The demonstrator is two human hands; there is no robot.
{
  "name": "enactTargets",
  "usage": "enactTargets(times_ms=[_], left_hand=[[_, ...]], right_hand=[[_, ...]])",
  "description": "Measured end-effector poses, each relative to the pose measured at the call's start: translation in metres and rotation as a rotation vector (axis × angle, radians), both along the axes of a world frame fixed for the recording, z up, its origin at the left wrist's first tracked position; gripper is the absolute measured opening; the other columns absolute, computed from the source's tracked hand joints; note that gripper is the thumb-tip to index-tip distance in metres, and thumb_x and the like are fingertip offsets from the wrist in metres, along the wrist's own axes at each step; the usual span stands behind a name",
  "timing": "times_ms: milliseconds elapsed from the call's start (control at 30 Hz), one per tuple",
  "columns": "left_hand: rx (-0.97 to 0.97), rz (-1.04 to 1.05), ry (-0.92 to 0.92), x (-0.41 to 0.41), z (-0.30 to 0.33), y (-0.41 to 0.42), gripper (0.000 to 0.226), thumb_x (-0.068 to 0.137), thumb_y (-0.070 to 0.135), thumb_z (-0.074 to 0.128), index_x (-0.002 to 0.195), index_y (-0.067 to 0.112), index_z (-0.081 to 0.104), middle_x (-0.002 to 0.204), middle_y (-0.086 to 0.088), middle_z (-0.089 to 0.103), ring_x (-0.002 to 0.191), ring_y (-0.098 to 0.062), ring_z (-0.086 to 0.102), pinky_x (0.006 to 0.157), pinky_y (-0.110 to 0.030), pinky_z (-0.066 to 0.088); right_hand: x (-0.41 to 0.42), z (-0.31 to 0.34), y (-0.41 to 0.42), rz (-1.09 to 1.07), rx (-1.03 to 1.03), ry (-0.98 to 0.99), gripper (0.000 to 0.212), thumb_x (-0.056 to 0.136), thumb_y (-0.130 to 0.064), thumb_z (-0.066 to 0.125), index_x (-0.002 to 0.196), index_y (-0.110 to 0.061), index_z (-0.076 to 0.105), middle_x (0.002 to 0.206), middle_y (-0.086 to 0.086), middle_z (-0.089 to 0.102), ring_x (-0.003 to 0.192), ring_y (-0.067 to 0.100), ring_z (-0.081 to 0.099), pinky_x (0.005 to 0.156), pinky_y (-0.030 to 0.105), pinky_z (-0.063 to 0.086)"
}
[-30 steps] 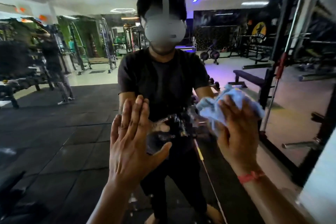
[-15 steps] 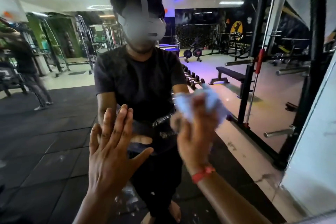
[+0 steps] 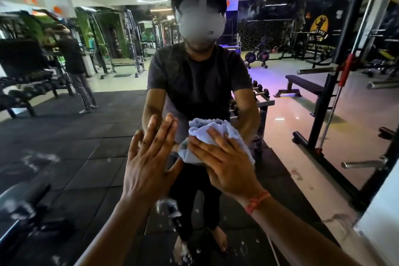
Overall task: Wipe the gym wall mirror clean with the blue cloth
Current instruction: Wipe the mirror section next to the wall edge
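Mirror glass (image 3: 64,157) fills nearly the whole view, reflecting a gym floor of dark rubber tiles. At far left the reflection shows a weight bench (image 3: 19,93) and a standing person in striped trousers (image 3: 75,71). Whitish smears (image 3: 38,160) mark the glass low on the left. Near the middle, the left hand (image 3: 149,164) lies flat against the mirror, fingers straight and together, thumb spread to the side, holding nothing. Just right of it, the right hand (image 3: 224,164) presses the bunched blue cloth (image 3: 207,134) onto the glass with spread, mostly straight fingers; the cloth bulges above and beside the fingertips. An orange-red band (image 3: 257,201) circles that wrist. Behind both hands stands the wearer's own reflection in a dark T-shirt. Further right appear a dumbbell rack (image 3: 259,97), a flat bench (image 3: 302,84) and a black squat rack (image 3: 336,71).
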State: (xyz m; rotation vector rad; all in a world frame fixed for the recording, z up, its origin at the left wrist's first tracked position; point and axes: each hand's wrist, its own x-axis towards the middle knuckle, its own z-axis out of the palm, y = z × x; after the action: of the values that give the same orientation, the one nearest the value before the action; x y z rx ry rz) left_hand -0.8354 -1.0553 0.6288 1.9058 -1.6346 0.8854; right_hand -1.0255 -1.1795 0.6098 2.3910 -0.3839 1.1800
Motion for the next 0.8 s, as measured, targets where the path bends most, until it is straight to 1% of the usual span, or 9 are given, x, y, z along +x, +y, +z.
enactTargets(times_ms=[67,200,233,400,467,567,600,733,800], left_hand=[[-0.007,-0.012,-0.019,0.008,0.001,0.003,0.081,0.094,0.050,0.056,0.163,0.025,0.022,0.172,0.009,0.010,0.159,-0.018,0.008,0.126,-0.048,0.017],[-0.047,-0.063,-0.052,0.020,0.000,0.004,0.075,0.095,0.043,0.056,0.162,0.022,0.028,0.171,0.008,0.016,0.158,-0.017,0.010,0.128,-0.041,0.009],[-0.065,-0.083,-0.070,0.023,-0.001,0.004,0.074,0.095,0.041,0.057,0.161,0.021,0.030,0.170,0.007,0.019,0.158,-0.018,0.011,0.127,-0.039,0.009],[-0.125,-0.200,-0.134,0.042,-0.002,0.001,0.068,0.096,0.030,0.058,0.159,0.020,0.034,0.168,0.006,0.026,0.157,-0.018,0.020,0.121,-0.048,0.028],[-0.100,-0.223,-0.147,0.047,-0.002,0.000,0.068,0.096,0.032,0.057,0.159,0.019,0.033,0.169,0.005,0.024,0.157,-0.019,0.019,0.121,-0.049,0.027],[-0.097,-0.253,-0.157,0.049,-0.002,0.000,0.067,0.096,0.032,0.055,0.159,0.018,0.035,0.169,0.005,0.024,0.157,-0.020,0.020,0.120,-0.048,0.026],[-0.099,-0.271,-0.161,0.051,0.000,0.000,0.067,0.096,0.031,0.056,0.158,0.018,0.036,0.168,0.004,0.025,0.157,-0.021,0.021,0.118,-0.049,0.028],[-0.104,-0.347,-0.249,0.067,0.013,0.001,0.060,0.095,0.025,0.056,0.154,0.018,0.045,0.165,0.005,0.034,0.155,-0.022,0.025,0.115,-0.052,0.031],[-0.097,-0.356,-0.287,0.074,0.025,0.002,0.058,0.097,0.026,0.051,0.154,0.020,0.045,0.164,0.006,0.034,0.156,-0.021,0.024,0.118,-0.054,0.027]], right_hand=[[-0.031,0.007,-0.021,-0.061,0.030,-0.116,0.057,0.096,-0.012,0.052,0.151,-0.028,0.048,0.159,-0.008,0.043,0.153,0.024,0.031,0.115,0.059,0.034],[-0.021,0.000,-0.015,-0.188,0.438,-0.838,0.056,0.096,-0.004,0.056,0.151,-0.013,0.047,0.161,0.003,0.041,0.155,0.033,0.024,0.116,0.066,0.032],[0.001,-0.004,-0.001,-0.178,0.471,-0.846,0.057,0.097,-0.009,0.053,0.153,-0.014,0.044,0.164,0.003,0.037,0.156,0.030,0.022,0.117,0.065,0.031],[0.004,-0.003,0.003,-0.174,0.035,-0.153,0.061,0.097,-0.015,0.051,0.155,-0.027,0.039,0.163,-0.007,0.037,0.155,0.029,0.025,0.124,0.056,0.023],[-0.024,0.005,-0.016,-0.242,0.058,-0.319,0.062,0.094,-0.013,0.052,0.154,-0.026,0.042,0.162,-0.012,0.036,0.153,0.032,0.030,0.122,0.059,0.027],[0.015,0.010,0.006,-0.261,0.438,-0.954,0.059,0.097,-0.015,0.050,0.155,-0.020,0.041,0.165,-0.019,0.025,0.154,0.038,0.026,0.115,0.064,0.036],[0.043,0.006,0.022,-0.262,0.454,-0.945,0.059,0.098,-0.017,0.049,0.156,-0.019,0.041,0.166,-0.014,0.026,0.155,0.037,0.021,0.116,0.064,0.035],[0.048,-0.016,0.032,-0.232,0.138,-0.347,0.054,0.097,-0.018,0.049,0.151,-0.024,0.047,0.162,-0.006,0.039,0.156,0.032,0.022,0.123,0.055,0.024],[0.016,-0.016,0.012,-0.296,0.094,-0.400,0.050,0.103,-0.020,0.047,0.152,-0.032,0.043,0.161,-0.013,0.037,0.153,0.033,0.029,0.120,0.060,0.029]])
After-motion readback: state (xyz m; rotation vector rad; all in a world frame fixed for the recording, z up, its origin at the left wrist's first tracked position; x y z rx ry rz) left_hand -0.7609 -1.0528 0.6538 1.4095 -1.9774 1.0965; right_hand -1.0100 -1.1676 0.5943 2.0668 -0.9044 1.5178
